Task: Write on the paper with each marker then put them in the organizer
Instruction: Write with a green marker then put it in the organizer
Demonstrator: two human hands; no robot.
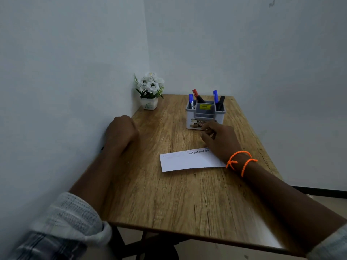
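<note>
A wooden surface (187, 194) stands in a corner between two pale walls. At its far side, a little right of the middle, stands a white and grey organizer (205, 115) with a yellow sticker on the inner box. Five markers stand in it, caps up: a blue marker (191, 100) in the left compartment, a red marker (195, 93) and a black one (201, 99) behind the middle, and another blue marker (215, 96) with a black marker (221, 102) in the right compartment. Near the middle of the surface lies the paper (187, 161), a white strip that bears dark wavy lines along its far edge.

The right hand (219, 139) is between the paper and the organizer, just near the front of the organizer; its fingers (206, 129) are loosely bent and hold nothing. Orange cords (240, 162) go around the right wrist, which lies over the right end of the paper. The left hand (121, 132) rests at the left edge of the surface, its fingers curled into a fist, holding nothing that I can see.

In the far left corner stands a small white pot with white flowers (150, 91)
</note>
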